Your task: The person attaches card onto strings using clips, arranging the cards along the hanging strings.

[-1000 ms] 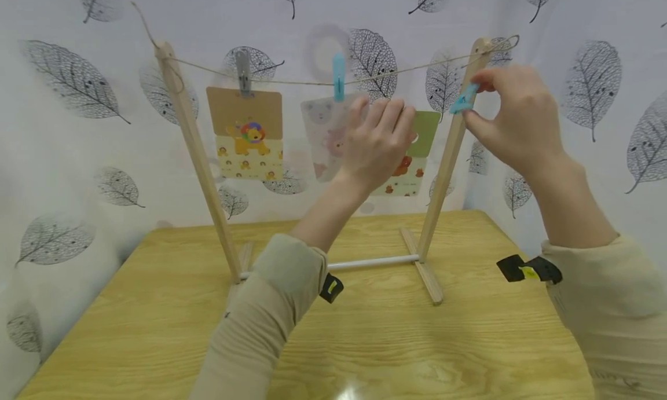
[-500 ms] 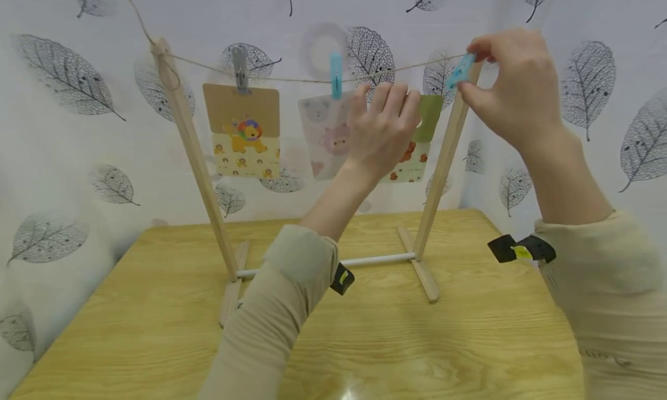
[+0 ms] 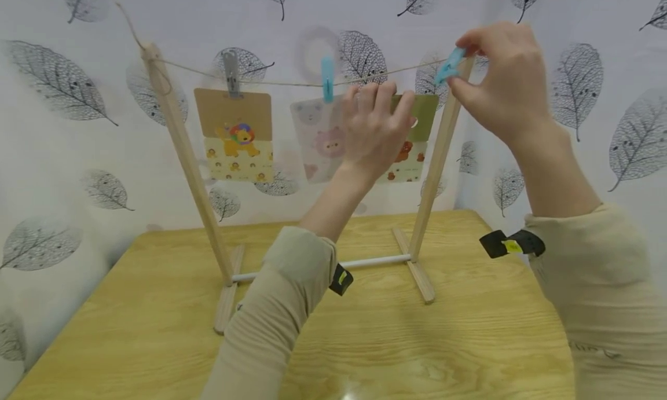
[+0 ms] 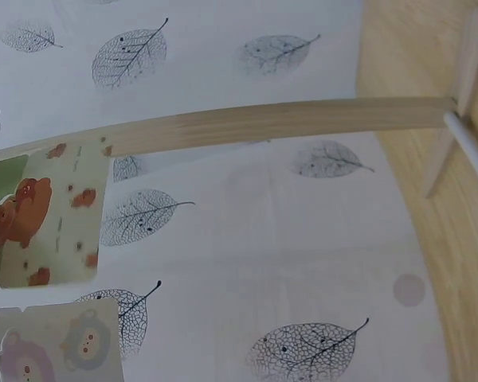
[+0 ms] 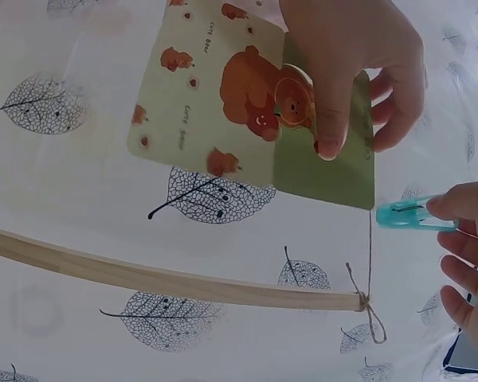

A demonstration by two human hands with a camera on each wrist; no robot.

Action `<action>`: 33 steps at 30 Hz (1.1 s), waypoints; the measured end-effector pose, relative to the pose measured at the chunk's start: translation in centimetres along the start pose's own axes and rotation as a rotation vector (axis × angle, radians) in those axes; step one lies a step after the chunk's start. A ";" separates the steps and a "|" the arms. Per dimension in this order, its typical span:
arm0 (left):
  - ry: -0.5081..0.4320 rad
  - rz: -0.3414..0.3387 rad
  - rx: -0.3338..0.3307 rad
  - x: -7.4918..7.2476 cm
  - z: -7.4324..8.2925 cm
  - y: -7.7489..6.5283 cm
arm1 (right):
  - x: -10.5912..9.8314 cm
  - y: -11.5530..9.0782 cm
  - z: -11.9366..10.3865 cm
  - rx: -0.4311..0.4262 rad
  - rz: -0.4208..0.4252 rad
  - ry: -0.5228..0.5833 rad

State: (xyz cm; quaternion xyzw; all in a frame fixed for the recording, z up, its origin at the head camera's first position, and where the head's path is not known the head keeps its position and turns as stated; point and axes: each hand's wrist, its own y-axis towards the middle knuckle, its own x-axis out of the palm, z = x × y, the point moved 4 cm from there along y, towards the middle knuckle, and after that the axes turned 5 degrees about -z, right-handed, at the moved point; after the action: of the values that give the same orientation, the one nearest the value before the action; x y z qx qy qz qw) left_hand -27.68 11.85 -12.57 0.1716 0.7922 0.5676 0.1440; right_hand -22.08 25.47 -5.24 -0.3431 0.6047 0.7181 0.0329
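My left hand [image 3: 377, 128] pinches a green card with brown bears [image 5: 259, 103] by its top edge, thumb in front and fingers behind, right at the string [image 3: 417, 69]. In the right wrist view the card's green edge lies along the string. To the right, my right hand [image 3: 513, 81] pinches a light blue clothespin [image 5: 414, 213] between thumb and fingertips, its tip close to the string near the card's top corner. A lion card [image 3: 237, 136] hangs from a grey clothespin [image 3: 231, 73]. Beside it a pale pink card [image 3: 318, 136] hangs under another blue clothespin [image 3: 327, 79].
The string is tied between two wooden posts; the right post [image 3: 435, 174] stands just beyond the green card, the left post [image 3: 182, 151] past the lion card. A white rod [image 3: 375, 263] joins their feet on the wooden table [image 3: 417, 342]. A leaf-patterned curtain [image 3: 292, 206] hangs behind.
My right hand has risen with the blue clothespin and come left toward the string. My left hand has lifted the green card slightly, its top now up at the string.
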 end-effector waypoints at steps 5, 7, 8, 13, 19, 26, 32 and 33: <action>0.012 0.013 0.018 0.1 0.0 -0.1 | 0.4 0.0 0.2 -0.038 0.019 0.013; -0.002 0.025 0.036 0.2 0.0 -0.1 | 0.5 0.0 0.2 -0.047 0.028 0.020; -0.008 0.028 0.046 0.2 0.0 -0.2 | 0.5 0.0 0.2 -0.051 0.031 0.023; -0.043 0.048 0.085 0.5 0.1 -0.1 | 0.6 0.2 0.0 -0.100 0.039 0.018; -0.033 0.036 0.131 0.7 -0.1 0.1 | 0.4 0.8 -0.1 -0.087 0.047 0.020; -0.007 0.015 0.149 0.7 -0.2 0.2 | 0.1 1.4 -0.1 -0.023 0.073 -0.023; 0.008 0.029 0.159 0.9 0.0 0.4 | 0.0 2.0 0.1 -0.001 0.076 -0.082; 0.009 0.032 0.158 0.9 0.1 0.4 | 0.0 2.2 0.1 0.006 0.065 -0.095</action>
State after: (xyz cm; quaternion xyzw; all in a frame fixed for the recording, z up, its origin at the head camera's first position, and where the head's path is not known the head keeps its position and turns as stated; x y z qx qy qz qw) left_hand -28.44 12.42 -12.26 0.1928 0.8324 0.5062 0.1172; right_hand -23.15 25.01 -3.40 -0.2888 0.6153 0.7324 0.0390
